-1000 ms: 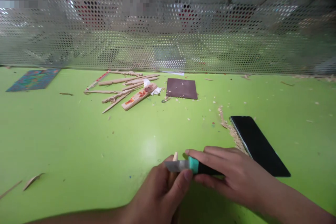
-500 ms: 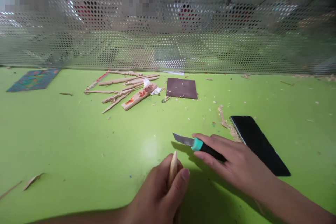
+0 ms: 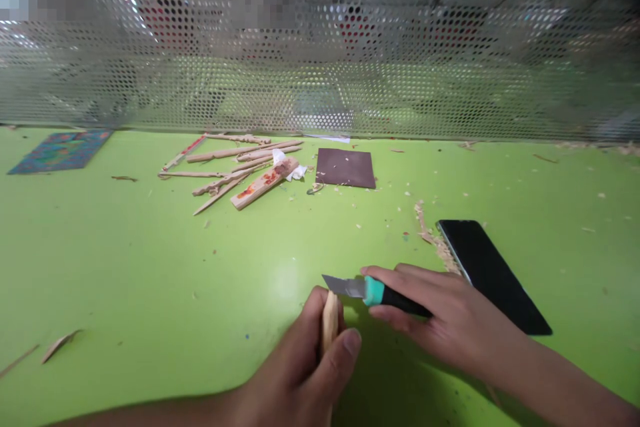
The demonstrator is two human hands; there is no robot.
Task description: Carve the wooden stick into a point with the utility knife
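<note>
My left hand (image 3: 313, 360) is wrapped round a pale wooden stick (image 3: 330, 321), whose tapered tip points up and away from me. Most of the stick's length is hidden in the fist. In my right hand (image 3: 440, 313) is a utility knife (image 3: 395, 295) with a black and teal handle. Its blade (image 3: 345, 285) is out and points left, lying at or just over the stick's tip; whether it touches the wood I cannot tell.
Several carved sticks (image 3: 215, 175) and a red-stained wooden piece (image 3: 265, 183) lie at the back, near brown sandpaper (image 3: 345, 168). A phone (image 3: 493, 273) lies right beside wood shavings (image 3: 440, 247). A perforated metal screen (image 3: 320, 80) borders the green table (image 3: 150, 293). A patterned sheet (image 3: 60, 152) is far left.
My right hand has brought the knife down and slightly left, so the blade is now at the stick's tip instead of above it. My left hand has stayed nearly still.
</note>
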